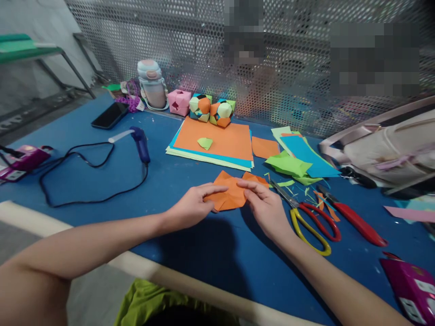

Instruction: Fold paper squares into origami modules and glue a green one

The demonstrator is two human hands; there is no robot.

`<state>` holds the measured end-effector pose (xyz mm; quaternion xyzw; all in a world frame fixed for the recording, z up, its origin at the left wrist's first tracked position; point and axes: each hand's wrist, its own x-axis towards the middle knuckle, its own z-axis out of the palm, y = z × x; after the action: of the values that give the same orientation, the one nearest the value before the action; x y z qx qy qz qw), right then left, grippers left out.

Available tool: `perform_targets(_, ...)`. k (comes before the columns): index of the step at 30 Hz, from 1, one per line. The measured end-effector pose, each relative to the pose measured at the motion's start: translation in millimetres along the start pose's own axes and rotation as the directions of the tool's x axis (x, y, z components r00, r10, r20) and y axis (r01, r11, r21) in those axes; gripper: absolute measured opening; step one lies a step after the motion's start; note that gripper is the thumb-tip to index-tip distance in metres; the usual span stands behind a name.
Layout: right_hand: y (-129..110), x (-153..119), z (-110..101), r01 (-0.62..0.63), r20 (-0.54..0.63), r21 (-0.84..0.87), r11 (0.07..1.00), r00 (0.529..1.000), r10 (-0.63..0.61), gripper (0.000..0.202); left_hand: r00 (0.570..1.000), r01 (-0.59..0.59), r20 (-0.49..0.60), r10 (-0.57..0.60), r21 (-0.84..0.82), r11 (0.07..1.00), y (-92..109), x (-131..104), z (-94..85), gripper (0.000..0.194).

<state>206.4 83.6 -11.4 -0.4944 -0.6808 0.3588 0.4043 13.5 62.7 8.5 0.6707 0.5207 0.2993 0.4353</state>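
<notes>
Just above the front half of the blue table, a creased sheet of orange paper (229, 195) lies between my two hands. My left hand (193, 204) grips its left edge, fingers over the top and thumb at the near side. On the right edge my right hand (267, 207) pinches the paper between thumb and fingers. Another orange flap (256, 178) shows behind my right fingertips; whether it belongs to the same sheet I cannot tell. Scissors (299, 213) with one red and one yellow handle lie right of my right hand.
Behind my hands is a stack of coloured paper (214, 136) with a green folded piece (205, 143). A glue gun (141, 145) with its cord lies left. A red-handled cutter (356, 219), green and blue paper (288, 164), paper balls (222, 113) and a bottle (152, 86) stand around.
</notes>
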Motion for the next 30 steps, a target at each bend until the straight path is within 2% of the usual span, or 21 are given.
perform_targets(2, -1.3, -0.7, -1.8, 0.155, -0.053, -0.127, 0.98, 0.985, -0.163, 0.025, 1.0, -0.014, -0.026, 0.015, 0.01, 1.0, 0.0, -0.7, 0.0, 0.051)
perform_targets(3, -3.0, -1.8, -2.6, 0.272, -0.071, -0.224, 0.936, 0.953, -0.294, 0.025, 0.999, -0.019, -0.04, 0.019, 0.014, 1.0, -0.6, -0.8, 0.1, 0.049)
perform_targets(5, -7.8, -5.3, -3.2, 0.51, 0.002, -0.418, 0.752, 0.828, -0.561, 0.024, 0.998, -0.02, -0.052, 0.021, 0.018, 1.0, -2.2, -0.6, 0.3, 0.047)
perform_targets(6, -10.3, -7.2, -2.6, 0.591, 0.085, -0.481, 0.648, 0.767, -0.636, 0.024, 0.998, -0.019, -0.052, 0.02, 0.02, 1.0, -2.8, -0.5, 0.3, 0.048)
perform_targets(7, -12.5, -9.0, -1.5, 0.64, 0.177, -0.517, 0.568, 0.729, -0.661, 0.026, 0.998, -0.021, -0.055, 0.022, 0.018, 1.0, -3.1, -0.3, 0.3, 0.048)
perform_targets(9, -15.6, -11.6, 1.5, 0.65, 0.304, -0.569, 0.504, 0.735, -0.606, 0.031, 0.998, -0.022, -0.063, 0.022, 0.004, 1.0, -2.6, -0.2, 0.0, 0.05)
perform_targets(11, -16.2, -12.4, 3.7, 0.622, 0.344, -0.614, 0.485, 0.765, -0.545, 0.025, 0.997, 0.002, -0.078, -0.004, -0.017, 1.0, -0.8, -0.6, -0.5, 0.052)
perform_targets(13, -15.1, -11.9, 3.7, 0.625, 0.346, -0.632, 0.459, 0.757, -0.555, 0.018, 0.995, 0.058, -0.084, -0.061, -0.036, 0.998, 1.2, -1.1, -0.9, 0.052)
perform_targets(14, -14.2, -11.4, 3.1, 0.639, 0.344, -0.63, 0.441, 0.739, -0.579, 0.017, 0.993, 0.09, -0.078, -0.094, -0.045, 0.995, 1.9, -1.3, -1.1, 0.053)
perform_targets(16, -12.0, -10.7, 1.8, 0.709, 0.369, -0.583, 0.396, 0.666, -0.648, 0.015, 0.989, 0.128, -0.061, -0.131, -0.057, 0.99, 2.1, -1.3, -1.2, 0.055)
perform_targets(18, -9.4, -10.8, 2.2, 0.788, 0.411, -0.489, 0.374, 0.586, -0.698, 0.016, 0.99, 0.126, -0.054, -0.129, -0.063, 0.99, 1.2, -0.9, -1.1, 0.057)
perform_targets(20, -6.3, -12.0, 4.9, 0.834, 0.438, -0.407, 0.374, 0.537, -0.721, 0.019, 0.989, 0.124, -0.075, -0.13, -0.086, 0.989, 0.1, -0.3, -0.6, 0.058)
perform_targets(21, -4.6, -12.8, 6.7, 0.839, 0.441, -0.396, 0.373, 0.529, -0.725, 0.019, 0.986, 0.136, -0.084, -0.146, -0.11, 0.985, -0.2, -0.1, -0.1, 0.059)
perform_targets(23, -0.8, -14.9, 9.9, 0.826, 0.432, -0.417, 0.38, 0.548, -0.716, 0.017, 0.975, 0.19, -0.083, -0.206, -0.166, 0.968, -0.3, 0.5, 1.3, 0.062)
perform_targets(27, 8.0, -17.3, 12.4, 0.736, 0.38, -0.454, 0.502, 0.67, -0.638, 0.023, 0.96, 0.277, -0.003, -0.282, -0.161, 0.947, -0.8, 3.0, 3.0, 0.063)
perform_targets(30, 15.8, -17.1, 14.1, 0.693, 0.398, -0.48, 0.538, 0.718, -0.571, 0.034, 0.974, 0.213, 0.094, -0.205, -0.086, 0.973, -1.5, 7.0, -4.4, 0.059)
